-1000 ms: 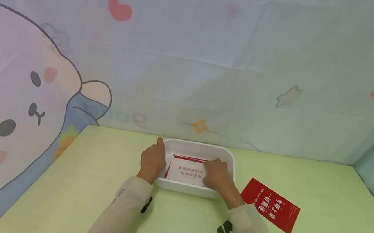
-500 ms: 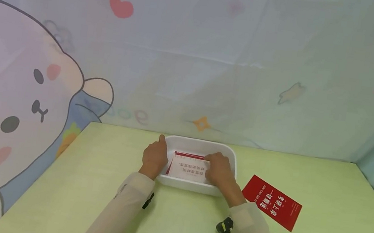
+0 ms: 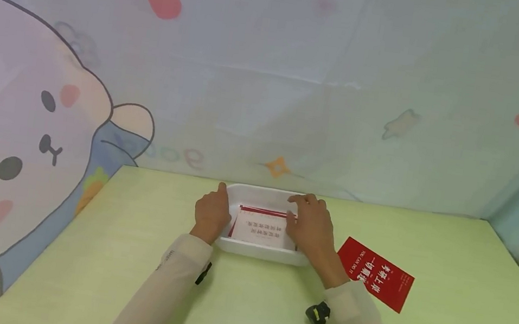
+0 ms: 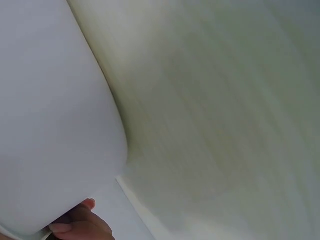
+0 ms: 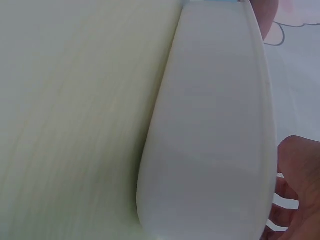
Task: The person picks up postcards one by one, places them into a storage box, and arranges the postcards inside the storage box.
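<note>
A white plastic bin [image 3: 248, 249] stands near the table's back edge. Several printed cards [image 3: 260, 229] lie inside it, the top one pale with a red-edged one under it. My left hand [image 3: 212, 211] grips the bin's left rim; its fingers [image 4: 82, 226] show at the bottom of the left wrist view, against the bin's wall. Over the right end of the bin is my right hand [image 3: 314, 228], thumb and index finger spread apart and nothing visible between them. The right wrist view has this hand [image 5: 302, 185] past the bin's rim, fingers loosely bent.
A red card [image 3: 388, 288] with white lettering lies on the table right of the bin, partly behind my right sleeve. Behind the table [image 3: 246, 302] hangs a patterned cloth [image 3: 257, 101]. Black camera mounts sit at both wrists.
My right hand has come up off the cards, its thumb and index finger spreading, and moved slightly toward the bin's right rim. The left hand keeps its grip on the rim.
</note>
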Motion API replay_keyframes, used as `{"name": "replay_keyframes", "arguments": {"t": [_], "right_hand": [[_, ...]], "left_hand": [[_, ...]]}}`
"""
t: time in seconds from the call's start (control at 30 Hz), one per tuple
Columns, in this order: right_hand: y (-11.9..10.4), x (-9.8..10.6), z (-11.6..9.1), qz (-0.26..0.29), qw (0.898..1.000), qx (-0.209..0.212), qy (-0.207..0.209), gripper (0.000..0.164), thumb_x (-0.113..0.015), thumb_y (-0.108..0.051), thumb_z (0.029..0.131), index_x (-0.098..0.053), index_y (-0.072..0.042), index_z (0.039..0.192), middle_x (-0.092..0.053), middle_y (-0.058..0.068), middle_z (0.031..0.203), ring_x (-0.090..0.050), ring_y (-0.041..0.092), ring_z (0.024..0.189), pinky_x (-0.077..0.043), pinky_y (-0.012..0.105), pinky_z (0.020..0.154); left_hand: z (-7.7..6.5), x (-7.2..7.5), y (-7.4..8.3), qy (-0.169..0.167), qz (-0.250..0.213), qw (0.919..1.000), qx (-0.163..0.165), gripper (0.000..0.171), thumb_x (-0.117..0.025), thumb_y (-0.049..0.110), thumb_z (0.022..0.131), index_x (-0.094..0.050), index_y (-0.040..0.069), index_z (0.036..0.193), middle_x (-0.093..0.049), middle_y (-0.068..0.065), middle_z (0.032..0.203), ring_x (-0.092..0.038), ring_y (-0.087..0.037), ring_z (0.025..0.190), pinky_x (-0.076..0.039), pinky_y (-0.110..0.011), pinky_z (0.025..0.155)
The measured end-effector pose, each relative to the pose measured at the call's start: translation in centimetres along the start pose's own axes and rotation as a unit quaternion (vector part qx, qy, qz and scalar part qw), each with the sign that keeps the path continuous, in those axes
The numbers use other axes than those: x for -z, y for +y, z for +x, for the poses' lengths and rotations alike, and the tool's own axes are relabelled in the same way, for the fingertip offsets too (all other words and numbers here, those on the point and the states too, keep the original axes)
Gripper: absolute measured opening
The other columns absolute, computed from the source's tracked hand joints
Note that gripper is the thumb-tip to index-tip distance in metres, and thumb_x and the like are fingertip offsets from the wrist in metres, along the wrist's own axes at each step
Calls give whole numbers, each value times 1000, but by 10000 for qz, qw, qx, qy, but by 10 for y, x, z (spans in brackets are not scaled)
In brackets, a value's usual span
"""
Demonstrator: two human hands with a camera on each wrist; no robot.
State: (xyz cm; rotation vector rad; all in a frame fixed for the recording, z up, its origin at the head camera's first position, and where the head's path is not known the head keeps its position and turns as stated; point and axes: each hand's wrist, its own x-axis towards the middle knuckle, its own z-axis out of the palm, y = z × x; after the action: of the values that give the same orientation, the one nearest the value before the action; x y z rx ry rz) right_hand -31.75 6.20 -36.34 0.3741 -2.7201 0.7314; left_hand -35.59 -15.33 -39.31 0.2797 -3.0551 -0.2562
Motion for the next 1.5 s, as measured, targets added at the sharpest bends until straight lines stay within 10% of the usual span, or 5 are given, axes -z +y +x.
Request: {"name": "replay_keyframes", "arguments": {"t": [1.5], "right_hand": [[46, 37, -20, 226, 9963, -824, -21, 47, -45, -31, 103, -50, -2, 139, -47, 28, 136, -47, 46, 121, -45, 60, 97]], "left_hand": [[10, -2, -5, -53, -41, 9999, 115, 58, -72, 18, 87, -45, 5, 136, -73, -17, 98, -71, -28, 80, -59, -42, 73]]}}
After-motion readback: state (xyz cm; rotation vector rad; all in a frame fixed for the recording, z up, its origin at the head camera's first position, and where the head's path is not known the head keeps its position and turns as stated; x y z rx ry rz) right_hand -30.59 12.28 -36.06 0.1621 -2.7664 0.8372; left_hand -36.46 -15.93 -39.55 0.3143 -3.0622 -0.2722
